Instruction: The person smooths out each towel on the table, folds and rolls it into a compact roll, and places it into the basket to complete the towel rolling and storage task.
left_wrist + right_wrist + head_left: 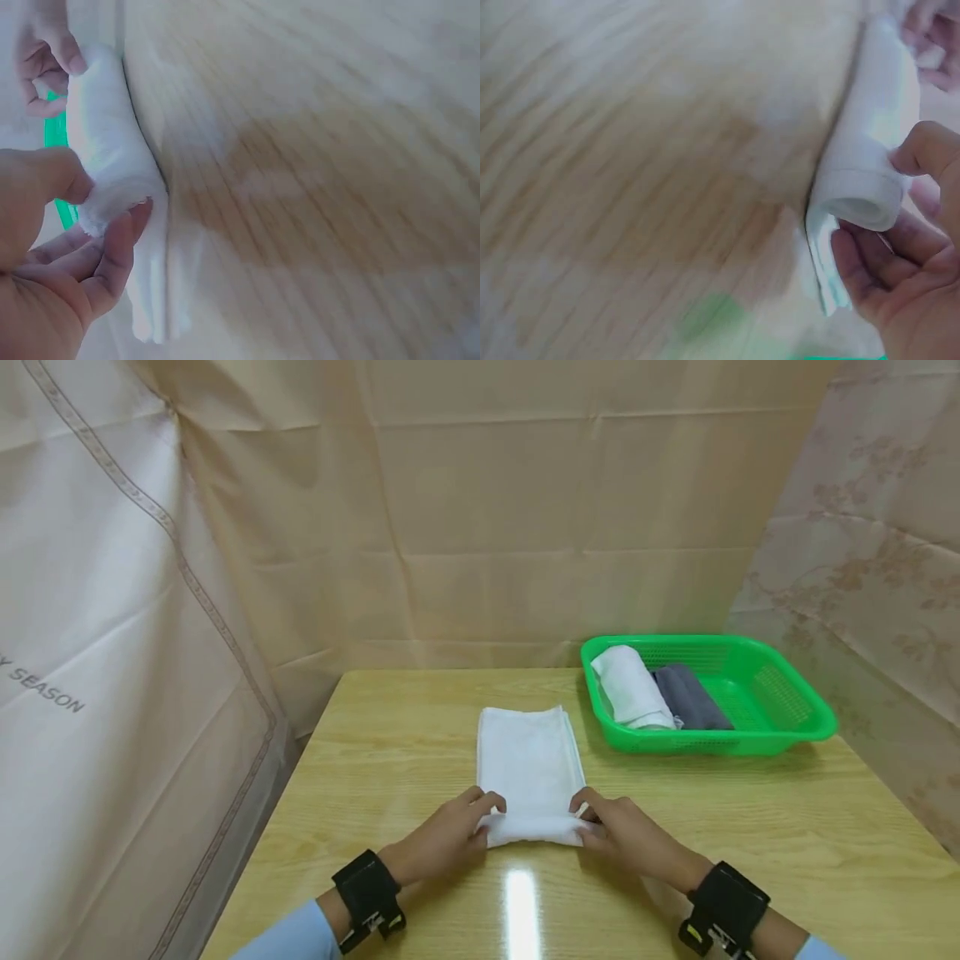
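A white towel point(528, 752) lies folded into a long strip on the table, its near end turned up into a roll. My left hand point(450, 828) grips the left end of that roll, and the wrist view shows the thumb on top with curled fingers point(118, 251) at the open end. At the opposite end my right hand point(630, 833) holds the roll between thumb and fingers. The hollow spiral of the roll point(866, 150) shows in the right wrist view. Beyond the roll, the flat part of the towel stretches away towards the back of the table.
A green plastic basket point(675, 743) stands at the back right of the wooden table point(390, 727). Inside it lie a rolled white towel point(628, 685) and a rolled dark grey towel point(692, 700). Cloth curtains point(480, 527) hang behind the table and along both sides.
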`<state>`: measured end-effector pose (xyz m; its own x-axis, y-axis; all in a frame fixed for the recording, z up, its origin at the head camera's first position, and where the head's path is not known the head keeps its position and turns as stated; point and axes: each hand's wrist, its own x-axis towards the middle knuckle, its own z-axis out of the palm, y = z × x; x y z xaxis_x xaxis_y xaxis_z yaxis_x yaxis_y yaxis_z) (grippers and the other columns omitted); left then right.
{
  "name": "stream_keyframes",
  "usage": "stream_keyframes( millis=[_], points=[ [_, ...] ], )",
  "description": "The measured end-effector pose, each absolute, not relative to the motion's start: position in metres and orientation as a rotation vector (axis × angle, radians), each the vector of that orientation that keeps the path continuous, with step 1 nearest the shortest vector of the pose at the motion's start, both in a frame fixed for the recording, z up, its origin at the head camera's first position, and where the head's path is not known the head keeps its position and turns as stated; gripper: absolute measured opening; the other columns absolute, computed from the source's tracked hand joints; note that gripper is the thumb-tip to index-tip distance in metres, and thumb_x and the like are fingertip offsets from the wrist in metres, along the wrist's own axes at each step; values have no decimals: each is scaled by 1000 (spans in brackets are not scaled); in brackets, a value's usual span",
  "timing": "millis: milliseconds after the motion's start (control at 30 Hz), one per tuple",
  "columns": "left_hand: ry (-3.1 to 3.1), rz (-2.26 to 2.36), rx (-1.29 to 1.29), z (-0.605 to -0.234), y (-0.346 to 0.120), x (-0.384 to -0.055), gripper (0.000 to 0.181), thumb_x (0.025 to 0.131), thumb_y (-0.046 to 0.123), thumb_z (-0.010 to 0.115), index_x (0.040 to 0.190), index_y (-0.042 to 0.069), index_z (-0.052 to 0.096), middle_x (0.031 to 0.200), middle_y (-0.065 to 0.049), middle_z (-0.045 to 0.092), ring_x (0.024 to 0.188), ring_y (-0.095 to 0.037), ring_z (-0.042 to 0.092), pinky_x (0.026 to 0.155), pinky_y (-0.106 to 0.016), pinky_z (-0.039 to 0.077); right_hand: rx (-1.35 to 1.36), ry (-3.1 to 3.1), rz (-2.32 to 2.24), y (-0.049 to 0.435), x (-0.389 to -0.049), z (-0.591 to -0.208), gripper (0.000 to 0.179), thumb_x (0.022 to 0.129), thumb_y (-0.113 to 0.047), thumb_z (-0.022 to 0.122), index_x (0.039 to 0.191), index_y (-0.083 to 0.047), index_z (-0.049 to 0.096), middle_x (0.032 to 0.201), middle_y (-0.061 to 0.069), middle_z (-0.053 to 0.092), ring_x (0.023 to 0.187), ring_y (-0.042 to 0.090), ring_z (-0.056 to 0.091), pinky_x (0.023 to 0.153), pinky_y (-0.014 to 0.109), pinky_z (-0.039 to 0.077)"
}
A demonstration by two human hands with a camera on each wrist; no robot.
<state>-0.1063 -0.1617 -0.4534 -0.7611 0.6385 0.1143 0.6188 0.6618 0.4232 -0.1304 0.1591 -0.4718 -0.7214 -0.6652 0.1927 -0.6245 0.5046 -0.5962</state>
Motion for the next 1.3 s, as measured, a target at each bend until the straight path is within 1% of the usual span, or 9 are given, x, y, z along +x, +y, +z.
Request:
stream_keyframes(
  millis=[100,200,400,567,733,867,967,1100,1300],
  points=[
    [2847,763,1052,-458,-165,-115,24,99,0,63,118,13,69,106,0,59,84,-9,51,70,-18,47,-965,2564,-1171,160,-141,-473,23,99,-13,70,115,-13,53,89,-5,70,76,7,64,65,26,53],
    [2878,744,1052,-460,-166,-121,19,100,2,65,112,10,76,107,0,63,90,-8,56,76,-19,50,-898,2592,-1183,158,-149,-475,13,98,-13,72,104,-15,60,86,-9,63,72,6,58,62,25,49],
    [2952,468,1239,-457,-165,-122,16,96,8,70,109,9,80,106,-2,63,92,-15,52,82,-23,47,-1237,2883,-851,153,-148,-471,7,91,-13,80,86,-16,76,92,-5,57,82,11,54,71,29,51],
    [2933,327,1300,-454,-162,-118,29,95,28,77,114,7,75,108,-3,61,93,-15,49,83,-27,45,-1457,2962,-603,152,-136,-468,26,81,-26,89,92,-9,74,96,-1,58,89,16,54,77,34,51],
    [2906,469,1182,-455,-164,-120,34,96,17,73,127,6,63,101,-3,62,89,-13,55,77,-25,49,-1512,2959,-529,152,-136,-468,24,80,-13,87,98,-4,72,94,2,64,87,19,61,76,36,54],
    [2807,698,1016,-459,-167,-127,33,102,17,63,132,17,50,77,5,49,70,-8,47,63,-22,43,-1264,2814,-739,155,-146,-463,18,88,-8,77,104,-2,73,91,1,70,80,12,64,71,31,54],
    [2770,799,959,-462,-168,-132,22,108,18,54,129,21,52,68,10,42,62,-5,41,58,-22,39,-983,2655,-971,157,-156,-461,17,95,-8,70,111,-5,64,82,-2,67,70,7,58,64,26,49],
    [2845,831,941,-464,-167,-137,14,108,19,56,118,18,66,83,11,54,73,-4,49,66,-22,45,-834,2611,-1112,159,-166,-466,11,98,-8,68,105,-10,59,78,-4,57,66,8,49,60,24,44],
    [2963,636,1062,-455,-165,-139,26,98,27,74,116,8,77,109,0,59,95,-14,50,81,-25,48,-1219,2956,-939,152,-170,-475,19,84,2,79,83,-13,67,90,-1,56,76,13,54,66,28,50]
  ],
)
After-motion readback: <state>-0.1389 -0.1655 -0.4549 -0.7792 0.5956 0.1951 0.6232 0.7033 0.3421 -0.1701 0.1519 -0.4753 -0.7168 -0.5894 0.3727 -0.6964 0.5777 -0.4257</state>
